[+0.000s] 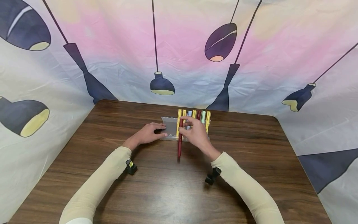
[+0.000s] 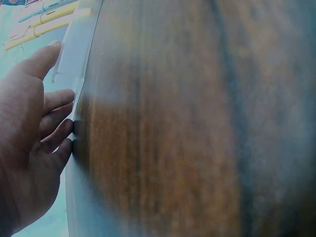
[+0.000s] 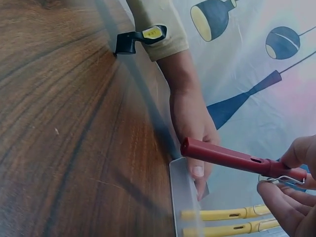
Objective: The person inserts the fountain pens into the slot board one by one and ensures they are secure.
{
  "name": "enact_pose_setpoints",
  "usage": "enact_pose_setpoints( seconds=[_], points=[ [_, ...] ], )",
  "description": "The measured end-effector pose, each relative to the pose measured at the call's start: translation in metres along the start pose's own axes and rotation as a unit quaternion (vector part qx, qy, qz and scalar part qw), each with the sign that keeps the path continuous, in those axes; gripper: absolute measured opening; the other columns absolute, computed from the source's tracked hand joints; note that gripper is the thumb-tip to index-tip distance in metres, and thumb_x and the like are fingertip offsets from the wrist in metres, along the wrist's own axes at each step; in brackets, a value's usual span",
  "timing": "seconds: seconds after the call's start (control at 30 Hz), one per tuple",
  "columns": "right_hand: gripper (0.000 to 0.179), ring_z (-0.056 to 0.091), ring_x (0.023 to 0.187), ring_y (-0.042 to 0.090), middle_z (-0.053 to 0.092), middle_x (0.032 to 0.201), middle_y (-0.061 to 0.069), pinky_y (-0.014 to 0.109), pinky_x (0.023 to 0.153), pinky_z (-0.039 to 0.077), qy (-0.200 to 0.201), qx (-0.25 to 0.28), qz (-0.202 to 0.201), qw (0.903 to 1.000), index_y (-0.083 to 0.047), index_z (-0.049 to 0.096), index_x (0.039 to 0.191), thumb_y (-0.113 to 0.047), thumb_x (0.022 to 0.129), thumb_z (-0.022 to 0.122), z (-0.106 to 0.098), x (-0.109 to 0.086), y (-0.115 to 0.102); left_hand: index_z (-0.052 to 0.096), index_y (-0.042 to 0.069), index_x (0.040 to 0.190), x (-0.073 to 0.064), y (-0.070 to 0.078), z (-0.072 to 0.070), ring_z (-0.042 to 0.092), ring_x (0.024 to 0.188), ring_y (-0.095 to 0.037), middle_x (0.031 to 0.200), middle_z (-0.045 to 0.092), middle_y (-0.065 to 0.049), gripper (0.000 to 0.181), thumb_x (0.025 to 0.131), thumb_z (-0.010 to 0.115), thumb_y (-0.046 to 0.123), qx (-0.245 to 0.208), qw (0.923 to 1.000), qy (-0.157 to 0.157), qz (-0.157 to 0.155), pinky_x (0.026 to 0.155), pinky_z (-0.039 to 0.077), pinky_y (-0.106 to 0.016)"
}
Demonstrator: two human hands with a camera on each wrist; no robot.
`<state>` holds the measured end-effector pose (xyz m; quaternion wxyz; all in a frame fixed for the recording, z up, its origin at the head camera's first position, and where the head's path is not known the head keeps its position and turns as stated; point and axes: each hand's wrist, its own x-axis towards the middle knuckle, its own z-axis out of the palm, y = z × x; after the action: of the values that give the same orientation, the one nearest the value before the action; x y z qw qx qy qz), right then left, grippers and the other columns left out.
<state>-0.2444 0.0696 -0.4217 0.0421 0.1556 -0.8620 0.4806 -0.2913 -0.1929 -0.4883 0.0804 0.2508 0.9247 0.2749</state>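
Observation:
A clear plastic pen stand [image 1: 171, 137] lies on the table with several clip pens in a row on its right part. Against its left end rests my left hand [image 1: 148, 133], thumb toward the front edge and fingers farther back, relaxed. My right hand [image 1: 195, 130] pinches a dark red pen [image 1: 179, 149] near its clip end, with thumb and fingertips. The red pen is above the stand, beside the leftmost yellow pen [image 1: 179, 115]; its other end points toward me. In the right wrist view, the red pen [image 3: 222, 157] appears raised above the yellow pens [image 3: 217, 215].
Also in the row are a light blue pen [image 1: 189, 113], a mint green pen [image 1: 203, 115] and another dark red pen [image 1: 199, 115]. The brown wooden table [image 1: 167, 193] backs onto a printed cloth [image 1: 126, 46] with painted lamps. Small black cameras sit on both sleeves.

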Motion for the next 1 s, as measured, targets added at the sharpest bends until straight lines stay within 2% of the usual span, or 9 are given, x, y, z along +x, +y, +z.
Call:
enact_pose_setpoints(
  seconds=[0.17, 0.47, 0.7, 1.0],
  points=[
    [0.043, 0.074, 0.072, 0.015, 0.076, 0.098, 0.008, 0.031, 0.057, 0.057, 0.017, -0.02, -0.017, 0.9995, -0.014, 0.069, 0.132, -0.019, 0.09, 0.079, -0.001, 0.007, 0.0, 0.061, 0.009, 0.143, 0.0, -0.002, 0.001, 0.04, 0.146, -0.033, 0.154, 0.051, -0.009, 0.066, 0.099, 0.06, 0.058, -0.002, 0.9999, -0.004, -0.011, 0.118, 0.033, -0.055],
    [0.044, 0.074, 0.08, 0.02, 0.076, 0.095, 0.003, 0.037, 0.067, 0.06, 0.043, -0.044, -0.047, 0.997, -0.017, 0.068, 0.133, -0.026, 0.091, 0.08, 0.003, 0.019, 0.002, 0.061, 0.008, 0.143, -0.001, 0.0, -0.001, 0.043, 0.145, -0.035, 0.152, 0.052, -0.012, 0.066, 0.099, 0.061, 0.057, -0.001, 1.0, -0.001, -0.001, 0.117, 0.034, -0.056],
    [0.041, 0.073, 0.075, 0.017, 0.074, 0.092, 0.003, 0.033, 0.063, 0.059, 0.065, -0.044, -0.072, 0.9943, -0.016, 0.068, 0.13, -0.027, 0.093, 0.078, 0.01, 0.028, 0.003, 0.061, 0.007, 0.143, -0.001, 0.001, -0.001, 0.043, 0.145, -0.035, 0.152, 0.052, -0.012, 0.065, 0.099, 0.061, 0.056, -0.006, 1.0, 0.001, 0.004, 0.117, 0.035, -0.056],
    [0.04, 0.071, 0.073, 0.013, 0.072, 0.089, 0.001, 0.03, 0.06, 0.057, 0.093, -0.056, -0.076, 0.9911, -0.015, 0.067, 0.129, -0.029, 0.093, 0.078, 0.017, 0.038, 0.007, 0.061, 0.008, 0.143, -0.001, 0.001, 0.002, 0.043, 0.145, -0.035, 0.152, 0.053, -0.011, 0.065, 0.099, 0.061, 0.056, -0.003, 1.0, 0.004, 0.001, 0.117, 0.034, -0.056]
  ],
)
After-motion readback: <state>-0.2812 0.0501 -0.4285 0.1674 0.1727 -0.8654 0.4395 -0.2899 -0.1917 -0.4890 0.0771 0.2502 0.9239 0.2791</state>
